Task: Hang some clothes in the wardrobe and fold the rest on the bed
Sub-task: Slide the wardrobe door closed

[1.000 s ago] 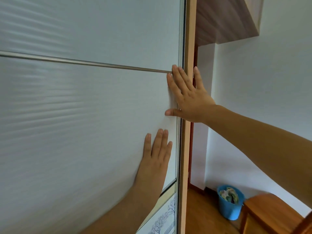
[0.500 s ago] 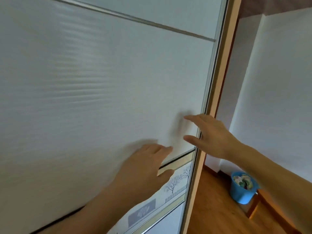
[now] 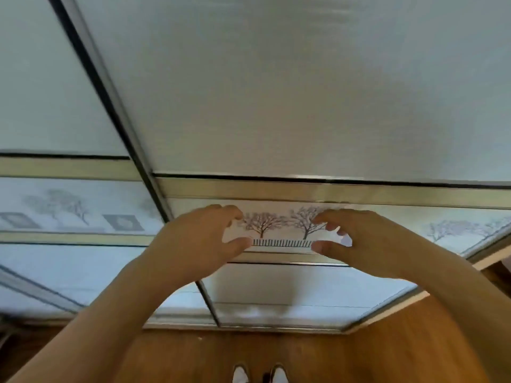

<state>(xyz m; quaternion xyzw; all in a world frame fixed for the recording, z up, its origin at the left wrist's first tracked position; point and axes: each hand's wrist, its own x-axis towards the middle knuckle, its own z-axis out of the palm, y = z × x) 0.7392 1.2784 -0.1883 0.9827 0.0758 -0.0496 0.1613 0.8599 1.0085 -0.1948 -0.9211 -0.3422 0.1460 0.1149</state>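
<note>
hands: our left hand (image 3: 199, 239) and right hand (image 3: 367, 241) both empty, fingers curled
door: door (image 3: 276, 92) just ahead of both; neither nearer

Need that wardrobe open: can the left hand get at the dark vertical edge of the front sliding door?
Probably yes. The left hand hovers empty, fingers curled, just right of the door edge, with nothing between them. No handle is visible there, though.

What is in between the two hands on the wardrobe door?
In the head view, between the left hand and the right hand shows the wardrobe door's picture band: two trees above a little striped fence. Neither hand holds anything.
</note>
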